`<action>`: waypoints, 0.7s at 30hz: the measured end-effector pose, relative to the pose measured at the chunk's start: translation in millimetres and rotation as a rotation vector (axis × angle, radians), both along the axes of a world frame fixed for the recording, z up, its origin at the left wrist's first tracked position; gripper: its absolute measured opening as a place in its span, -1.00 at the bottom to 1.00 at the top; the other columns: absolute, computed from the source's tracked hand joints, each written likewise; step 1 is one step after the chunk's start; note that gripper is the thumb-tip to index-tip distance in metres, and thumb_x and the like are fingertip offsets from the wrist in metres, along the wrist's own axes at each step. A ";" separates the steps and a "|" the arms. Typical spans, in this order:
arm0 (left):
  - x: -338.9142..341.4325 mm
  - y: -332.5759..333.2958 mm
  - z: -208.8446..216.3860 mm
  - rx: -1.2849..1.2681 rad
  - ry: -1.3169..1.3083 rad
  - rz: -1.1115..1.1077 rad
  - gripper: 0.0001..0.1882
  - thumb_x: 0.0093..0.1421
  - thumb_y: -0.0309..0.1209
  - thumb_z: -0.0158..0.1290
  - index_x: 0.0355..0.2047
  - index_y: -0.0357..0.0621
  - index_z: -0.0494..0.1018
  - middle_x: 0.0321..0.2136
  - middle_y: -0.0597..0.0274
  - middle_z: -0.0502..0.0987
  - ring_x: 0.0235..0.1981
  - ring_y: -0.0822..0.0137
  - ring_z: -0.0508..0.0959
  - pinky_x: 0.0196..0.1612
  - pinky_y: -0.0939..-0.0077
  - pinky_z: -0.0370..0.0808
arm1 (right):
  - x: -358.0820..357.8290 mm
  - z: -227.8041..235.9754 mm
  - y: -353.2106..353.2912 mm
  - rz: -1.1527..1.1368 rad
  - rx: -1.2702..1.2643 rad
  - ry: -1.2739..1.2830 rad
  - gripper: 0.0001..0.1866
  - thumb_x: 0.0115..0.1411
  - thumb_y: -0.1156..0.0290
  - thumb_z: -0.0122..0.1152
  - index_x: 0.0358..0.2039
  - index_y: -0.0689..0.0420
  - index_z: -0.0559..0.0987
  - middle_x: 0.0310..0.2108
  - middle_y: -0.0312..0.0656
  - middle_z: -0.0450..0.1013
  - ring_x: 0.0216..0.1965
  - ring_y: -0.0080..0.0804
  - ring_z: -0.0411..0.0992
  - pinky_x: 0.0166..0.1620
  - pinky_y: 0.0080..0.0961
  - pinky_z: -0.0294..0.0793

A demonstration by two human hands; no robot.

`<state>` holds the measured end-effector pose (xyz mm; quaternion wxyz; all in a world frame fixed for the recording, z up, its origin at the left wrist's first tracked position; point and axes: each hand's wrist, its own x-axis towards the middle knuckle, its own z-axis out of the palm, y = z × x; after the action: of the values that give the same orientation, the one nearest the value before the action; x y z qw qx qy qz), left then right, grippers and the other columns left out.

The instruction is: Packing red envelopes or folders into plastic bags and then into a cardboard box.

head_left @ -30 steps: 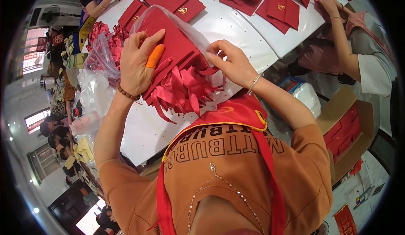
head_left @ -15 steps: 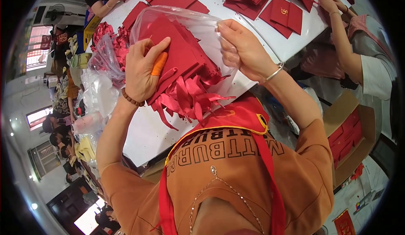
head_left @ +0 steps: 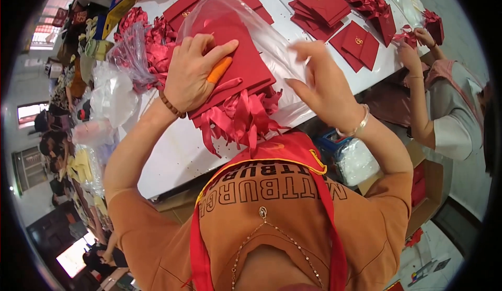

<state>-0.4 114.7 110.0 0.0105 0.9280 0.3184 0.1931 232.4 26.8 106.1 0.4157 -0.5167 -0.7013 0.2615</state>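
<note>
A thick stack of red paper gift bags [head_left: 246,56] with pinkish-red ribbon handles [head_left: 238,116] lies partly inside a clear plastic bag [head_left: 280,63] on the white table. My left hand [head_left: 198,74], with an orange cover on one finger, holds the stack at its left side, fingers bent over the top. To the right of the stack, my right hand [head_left: 329,87] is raised beside the plastic with fingers apart and nothing in them; its fingertips are blurred. The lower part of the stack is hidden.
More red folders with gold emblems [head_left: 319,1] lie across the white table [head_left: 172,160]. Bunched red ribbons in plastic [head_left: 151,45] sit at the left. A co-worker's hands [head_left: 413,50] handle red ribbon at the right. An open cardboard box [head_left: 434,186] stands low at the right.
My right hand has let go of the plastic bag's edge and opened, moving right and down. The plastic now lies lower and flatter. My left hand stays on the stack.
</note>
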 end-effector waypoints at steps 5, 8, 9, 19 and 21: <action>-0.5 -0.5 -2.3 0.066 0.016 -0.017 -0.72 0.09 -0.28 -0.04 -0.15 0.12 0.41 -0.37 0.27 0.32 -0.36 0.30 0.31 -0.34 0.42 0.21 | 0.6 -1.0 -27.1 0.215 0.614 -0.807 -0.72 -0.28 0.37 0.21 -0.45 0.02 0.43 -0.36 -0.34 0.30 -0.12 -0.45 0.24 -0.08 -0.32 0.13; -1.7 1.9 -6.9 0.101 0.008 -0.024 -0.73 0.11 -0.27 -0.07 -0.15 0.12 0.41 -0.38 0.28 0.32 -0.35 0.30 0.31 -0.33 0.43 0.21 | -5.9 -17.0 -36.0 0.379 0.378 -1.013 -0.84 -0.20 0.34 0.14 -0.53 0.05 0.44 -0.43 -0.34 0.30 -0.20 -0.45 0.25 -0.12 -0.32 0.15; -2.5 3.0 -8.8 0.113 0.007 -0.031 -0.74 0.12 -0.27 -0.08 -0.16 0.12 0.41 -0.38 0.28 0.32 -0.35 0.30 0.31 -0.33 0.43 0.21 | -9.1 -21.6 -38.3 0.396 0.380 -1.015 -0.84 -0.20 0.34 0.14 -0.53 0.05 0.44 -0.43 -0.34 0.30 -0.20 -0.45 0.25 -0.12 -0.32 0.15; 6.7 -1.5 6.1 0.189 0.017 -0.055 -0.71 0.13 -0.30 -0.09 -0.12 0.04 0.37 -0.32 0.20 0.31 -0.27 0.24 0.32 -0.27 0.41 0.26 | -39.5 0.2 -46.3 0.963 -0.154 -0.399 -0.64 -0.02 0.38 -0.02 -0.13 -0.01 0.42 -0.53 -0.28 0.36 -0.42 -0.27 0.35 -0.43 -0.38 0.37; 9.7 -6.4 34.4 -0.330 0.305 0.112 -0.50 -0.09 -0.32 0.08 -0.07 -0.01 0.30 -0.01 -0.02 0.26 0.00 -0.06 0.23 -0.01 0.23 0.23 | -42.8 14.8 -41.4 0.949 0.106 -0.368 -0.70 -0.08 0.41 0.03 -0.24 0.07 0.44 -0.60 -0.30 0.33 -0.54 -0.35 0.34 -0.52 -0.45 0.36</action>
<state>9.3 108.2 144.3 0.1029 0.9130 0.3947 -0.0039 189.7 -14.6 120.9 0.1462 -0.1569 -0.9326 0.2904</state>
